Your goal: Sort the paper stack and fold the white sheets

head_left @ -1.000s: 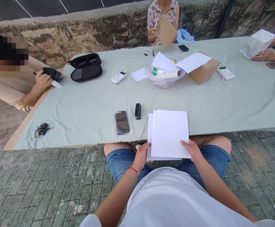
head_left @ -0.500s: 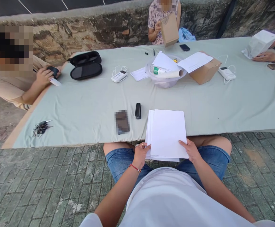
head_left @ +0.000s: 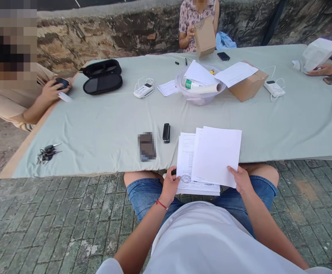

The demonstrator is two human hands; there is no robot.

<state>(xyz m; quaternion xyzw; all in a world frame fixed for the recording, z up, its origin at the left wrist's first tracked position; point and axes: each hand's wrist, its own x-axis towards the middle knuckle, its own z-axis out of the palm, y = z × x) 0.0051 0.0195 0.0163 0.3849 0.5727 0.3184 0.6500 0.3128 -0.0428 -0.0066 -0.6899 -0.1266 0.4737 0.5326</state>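
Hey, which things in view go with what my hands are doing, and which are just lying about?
In use:
- printed sheets, in your left hand
- upper sheets, in your right hand

Apparently just lying about:
- stapler, though it lies close by and might belong
- keys
- open black case
- plastic bowl
- cardboard box beside it

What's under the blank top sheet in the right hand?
Printed papers, one with an oval stamp, show at left and along the bottom. The top sheet hides the rest.
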